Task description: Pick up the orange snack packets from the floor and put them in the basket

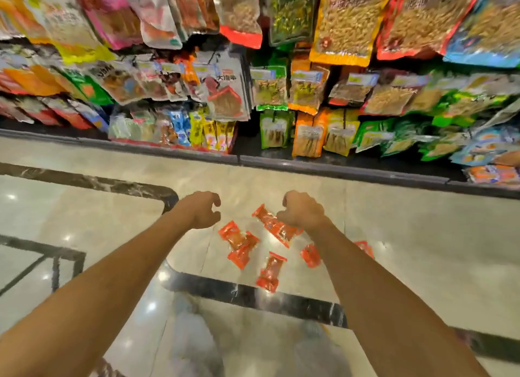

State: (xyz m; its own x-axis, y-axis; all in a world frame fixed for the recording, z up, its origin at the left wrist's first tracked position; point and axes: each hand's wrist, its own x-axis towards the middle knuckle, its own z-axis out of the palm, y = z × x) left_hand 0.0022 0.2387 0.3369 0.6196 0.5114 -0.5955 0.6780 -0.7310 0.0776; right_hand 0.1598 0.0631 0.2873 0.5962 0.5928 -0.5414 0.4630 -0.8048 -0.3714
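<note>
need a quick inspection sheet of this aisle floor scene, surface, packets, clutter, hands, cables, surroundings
surface: glossy pale marble floor with dark inlay bands, ceiling lights reflected.
job's things: orange snack packets scattered on the floor, at least six in view, one partly hidden by the right forearm; basket not in view.
clutter: nothing seen besides the packets.
grippers: left hand and right hand both reach out above the packets, fingers curled, holding nothing.
cables: nothing seen.
surroundings: store shelves packed with hanging snack bags, blurred.

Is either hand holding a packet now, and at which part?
Neither: left hand curls empty; right hand hovers over the long orange packet, not visibly gripping.
</note>
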